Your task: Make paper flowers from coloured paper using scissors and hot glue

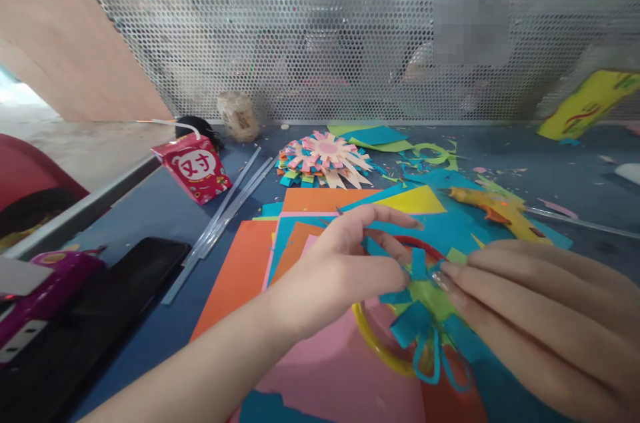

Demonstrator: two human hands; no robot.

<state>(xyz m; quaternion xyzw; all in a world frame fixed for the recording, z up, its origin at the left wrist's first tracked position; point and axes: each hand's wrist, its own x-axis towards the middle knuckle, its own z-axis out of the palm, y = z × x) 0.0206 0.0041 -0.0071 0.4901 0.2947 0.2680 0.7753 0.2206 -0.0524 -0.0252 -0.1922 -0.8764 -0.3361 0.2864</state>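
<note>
My left hand [345,263] pinches a teal paper strip on a small paper flower [425,316] with a green middle and teal looped petals. Its thumb and fingers are closed on the strip. My right hand [540,316] comes in from the right and presses its fingertips on the green middle of that flower. Both hands hover above a pile of coloured paper sheets [320,369] in pink, orange, teal and yellow. A yellow and red ring [380,349] shows under the flower.
A finished pink, yellow and teal paper flower [325,159] lies further back. A yellow glue gun [495,206] is on the right, glue sticks [225,216] and a red drink carton [194,166] on the left. A perforated metal screen [350,29] closes the back.
</note>
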